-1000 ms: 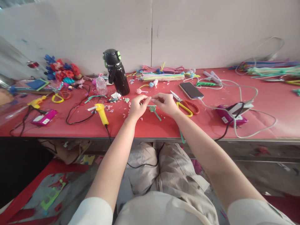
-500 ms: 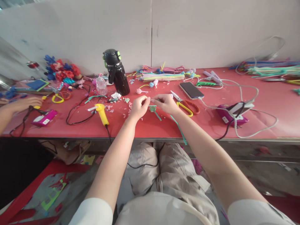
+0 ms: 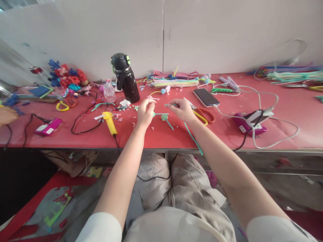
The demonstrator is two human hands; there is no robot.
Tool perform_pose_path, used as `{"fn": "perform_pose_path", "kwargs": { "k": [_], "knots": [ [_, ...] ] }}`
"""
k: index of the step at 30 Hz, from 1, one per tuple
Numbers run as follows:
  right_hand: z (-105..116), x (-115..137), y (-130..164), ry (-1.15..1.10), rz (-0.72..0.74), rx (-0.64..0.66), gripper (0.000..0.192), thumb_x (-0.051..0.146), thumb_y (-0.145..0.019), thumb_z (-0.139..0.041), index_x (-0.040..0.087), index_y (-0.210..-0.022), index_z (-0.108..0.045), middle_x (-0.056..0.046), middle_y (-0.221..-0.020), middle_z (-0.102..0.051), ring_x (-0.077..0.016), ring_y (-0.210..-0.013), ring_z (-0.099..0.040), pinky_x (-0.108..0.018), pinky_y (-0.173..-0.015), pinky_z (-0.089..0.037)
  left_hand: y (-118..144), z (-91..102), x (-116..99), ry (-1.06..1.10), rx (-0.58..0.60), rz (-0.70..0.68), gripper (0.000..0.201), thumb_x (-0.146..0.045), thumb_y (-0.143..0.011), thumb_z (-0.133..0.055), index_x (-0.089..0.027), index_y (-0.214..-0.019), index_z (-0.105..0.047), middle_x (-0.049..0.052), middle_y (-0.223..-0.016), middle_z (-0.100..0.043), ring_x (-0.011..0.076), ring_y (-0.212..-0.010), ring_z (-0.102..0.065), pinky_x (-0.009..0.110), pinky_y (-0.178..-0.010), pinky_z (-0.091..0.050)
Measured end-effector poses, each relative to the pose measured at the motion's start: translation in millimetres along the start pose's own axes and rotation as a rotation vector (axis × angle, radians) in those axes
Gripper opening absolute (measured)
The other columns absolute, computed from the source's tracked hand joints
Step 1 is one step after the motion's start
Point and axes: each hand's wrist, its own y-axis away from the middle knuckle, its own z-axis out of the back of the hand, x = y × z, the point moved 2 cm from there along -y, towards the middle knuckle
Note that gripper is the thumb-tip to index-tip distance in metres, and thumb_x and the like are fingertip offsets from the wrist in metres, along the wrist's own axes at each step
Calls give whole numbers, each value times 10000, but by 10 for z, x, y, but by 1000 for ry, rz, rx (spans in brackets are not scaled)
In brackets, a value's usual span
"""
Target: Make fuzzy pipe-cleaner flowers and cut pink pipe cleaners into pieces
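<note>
My left hand is held over the table with its fingers curled and thumb near the fingertips; whatever it grips, if anything, is too small to make out. Across a narrow gap, my right hand pinches a tiny green piece at its fingertips. Between and just below the hands lies a green fuzzy knot with thin green stems, one reaching toward my left hand. A longer green pipe cleaner lies under my right forearm, its end past the table edge. Scissors with yellow and orange handles lie beside my right wrist.
A yellow glue gun and black bottle stand to the left. Behind are pipe cleaner bundles. A phone and a purple power strip with cables lie right. Another person's hand shows far left.
My hands have drawn apart from near touching, the left moving left and the right slightly right. The other person's hand has pulled back toward the left edge.
</note>
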Motion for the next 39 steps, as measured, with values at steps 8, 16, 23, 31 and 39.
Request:
{"fn": "perform_pose_path", "kwargs": {
  "k": [8, 16, 23, 31, 39],
  "knots": [
    [-45, -97, -17, 56, -6, -8, 197, 349, -808, -644, 172, -721, -656, 10, -610, -522, -124, -583, -388, -300, -605, -351, 58, 12, 89, -536, 282, 171, 495, -68, -698, -671, -302, -1128, -742, 85, -1369, -664, 402, -1341, -548, 633, -1156, -358],
    [-63, -105, -4, -17, 80, -5, 327, 493, -853, -637, 175, -781, -672, 11, -612, -543, -121, -571, -397, -293, -571, -345, 3, -13, 186, -333, 152, 126, 214, -60, -823, -672, -215, -952, -744, 92, -1068, -744, 289, -1064, -701, 471, -1020, -522],
    [-114, -49, -18, -82, 128, -19, 354, 522, -853, -677, 174, -788, -690, -24, -677, -655, -138, -601, -486, -303, -604, -408, -46, -97, 131, 280, 118, 157, 287, -299, -822, -822, -195, -1059, -697, 105, -1132, -785, 247, -1110, -743, 398, -1000, -590],
    [-103, -47, -13, -140, 138, 40, 263, 422, -835, -686, 163, -823, -727, -48, -736, -716, -150, -627, -554, -306, -626, -447, -6, -113, 56, 345, 255, 112, 462, -504, -713, -898, -197, -996, -701, 94, -1061, -788, 244, -1015, -757, 409, -948, -618],
    [-111, -103, -8, -112, 138, 53, 233, 381, -813, -688, 162, -869, -745, -38, -776, -738, -148, -656, -574, -303, -649, -460, -10, -142, 91, 384, 254, 160, 519, -554, -628, -933, -186, -904, -692, 70, -936, -776, 224, -912, -745, 384, -861, -619]
  ]
}}
